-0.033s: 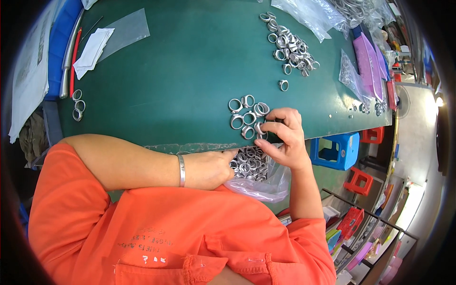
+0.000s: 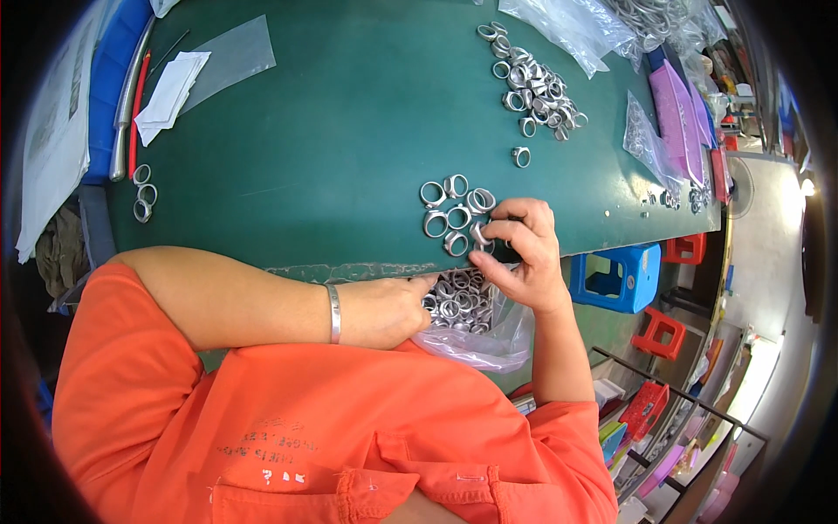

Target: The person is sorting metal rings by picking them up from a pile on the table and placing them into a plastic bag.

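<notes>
At the near edge of the green table, my right hand (image 2: 528,249) has its thumb and fingers curled around a silver-coloured metal ring (image 2: 479,234). Several similar rings (image 2: 458,217) lie flat in a loose cluster just left of those fingertips. Below the table edge hangs a clear plastic bag (image 2: 497,349), its mouth open and many more rings (image 2: 454,301) inside. My left hand (image 2: 384,310), a metal bangle on its wrist, is closed at the bag's left side, with the index finger along the table edge. Its other fingertips are partly hidden.
A larger pile of rings (image 2: 537,92) sits farther back on the table (image 2: 332,131), with one ring (image 2: 521,157) apart. Three rings (image 2: 144,194) lie at the left, near a red pencil-like stick (image 2: 133,122) and a metal rod (image 2: 122,131). A blue stool (image 2: 624,278) stands at right.
The fingertips of my right hand and the ring between them have shifted very slightly to the right. My left hand and the bag look unmoved.
</notes>
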Demonstrator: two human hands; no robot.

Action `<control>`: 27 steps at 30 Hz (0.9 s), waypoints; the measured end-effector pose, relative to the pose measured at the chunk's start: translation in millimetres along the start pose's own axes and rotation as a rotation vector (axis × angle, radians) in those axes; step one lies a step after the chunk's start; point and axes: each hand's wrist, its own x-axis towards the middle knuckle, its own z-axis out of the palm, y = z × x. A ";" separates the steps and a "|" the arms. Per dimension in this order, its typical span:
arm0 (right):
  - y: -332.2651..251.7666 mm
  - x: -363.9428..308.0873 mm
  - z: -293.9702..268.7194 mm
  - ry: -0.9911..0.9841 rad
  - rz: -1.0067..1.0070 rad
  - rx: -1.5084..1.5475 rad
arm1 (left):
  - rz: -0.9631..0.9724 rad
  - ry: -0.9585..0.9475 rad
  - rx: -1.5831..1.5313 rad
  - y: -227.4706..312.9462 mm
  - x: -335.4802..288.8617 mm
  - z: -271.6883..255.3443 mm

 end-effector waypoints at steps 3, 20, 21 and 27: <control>2.7 -1.2 7.0 0.082 0.067 0.013 | -0.008 -0.023 0.004 1.9 2.0 -2.8; -11.1 12.3 9.5 0.091 0.116 -0.086 | -0.021 -0.048 0.016 8.1 2.1 -9.1; -9.3 9.1 6.8 0.030 0.075 -0.014 | -0.046 -0.094 0.006 9.0 3.2 -12.1; -17.5 3.4 -4.4 -0.312 -0.116 0.516 | 0.003 0.028 -0.007 0.5 0.3 0.7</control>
